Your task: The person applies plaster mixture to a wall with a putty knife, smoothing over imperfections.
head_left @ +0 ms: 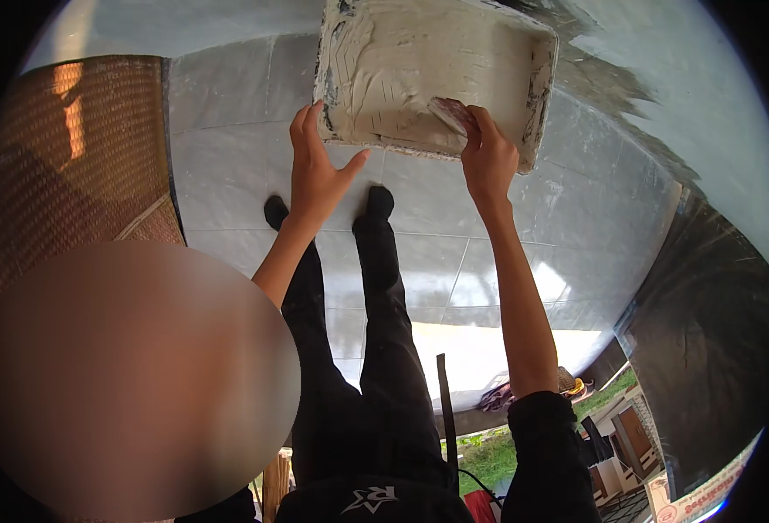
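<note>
The right hand (490, 159) is closed around a thin, flat scraper smeared with pale paste (448, 116), its fingers pinched together on it, the blade low over the paste. The left hand (321, 174) is spread wide, thumb well apart from the fingers — its fingertips lie along the left side of the tray near the near-left corner, though whether they press on it I cannot tell. That rectangular, shallow, pale tray with dark-chipped walls (538, 113) lies at the far middle of the scene, holding thick cream-coloured paste (402, 65), ridged on the left and smoother to the right. Nearer are the person's black trousers (384, 296) and black-covered feet (380, 202), on a floor of large grey tiles (227, 166) with bright sunlight nearer in. To the left is a brown woven panel (97, 166); to the far right, a pale wall with dark, uneven patches (715, 113); to the near right, a black, glossy sheet (707, 349) — and beyond the floor's near edge, green grass (493, 458).
</note>
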